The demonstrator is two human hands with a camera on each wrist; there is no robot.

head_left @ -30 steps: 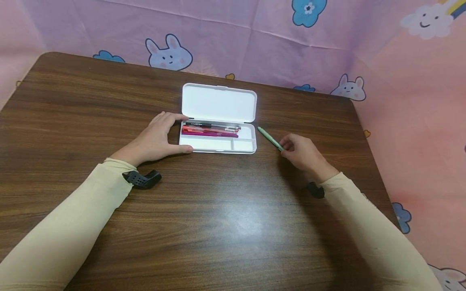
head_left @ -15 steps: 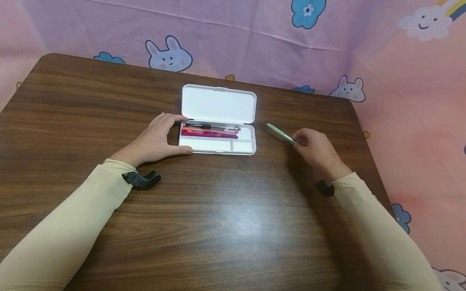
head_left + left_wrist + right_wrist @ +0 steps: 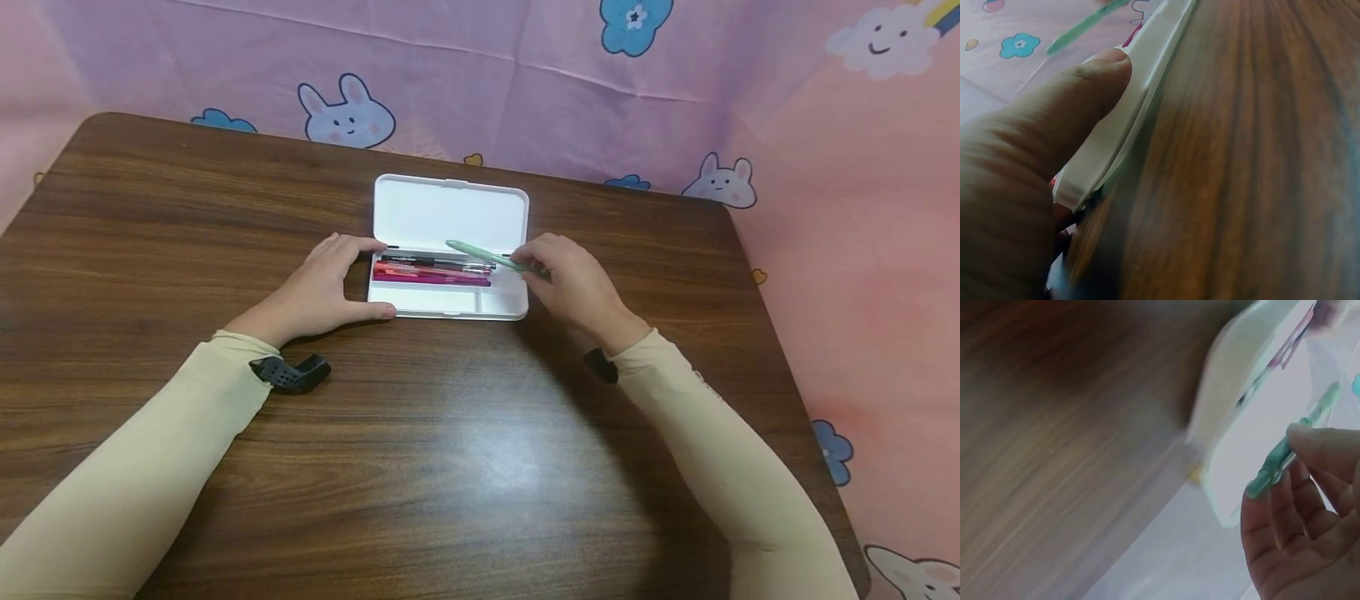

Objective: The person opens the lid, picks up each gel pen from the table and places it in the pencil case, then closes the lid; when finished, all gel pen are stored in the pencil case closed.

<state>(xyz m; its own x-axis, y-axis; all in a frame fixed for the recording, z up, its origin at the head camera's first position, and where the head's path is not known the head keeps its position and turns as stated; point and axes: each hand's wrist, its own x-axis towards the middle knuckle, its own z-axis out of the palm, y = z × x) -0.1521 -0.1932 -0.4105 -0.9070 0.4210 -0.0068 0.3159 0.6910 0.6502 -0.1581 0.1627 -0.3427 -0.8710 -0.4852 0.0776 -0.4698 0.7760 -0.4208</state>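
Observation:
A white pencil case (image 3: 427, 298) lies on the table with its lid (image 3: 450, 210) raised at the back. My left hand (image 3: 318, 279) holds its left end, thumb along the front wall and fingers at the back corner. In the left wrist view that thumb (image 3: 1085, 94) presses against the case's side. My right hand (image 3: 573, 283) pinches a light green pen (image 3: 476, 251) between thumb and fingers, over the right end of the case. The pen's tip points left, across the inside. A black pen (image 3: 420, 261) and several red and magenta pens (image 3: 431, 278) lie in the long back compartment.
Brown wood-grain table (image 3: 420, 467) spreads around the case. Behind it hangs a pink and purple cloth (image 3: 465, 75) with rabbit and flower prints. The case's front compartments (image 3: 427, 298) hold no pens. A black strap (image 3: 292, 374) is on the left wrist.
My right hand first drew the green pen up and right off the table, then carried it left over the case. The left hand and the case have stayed in place.

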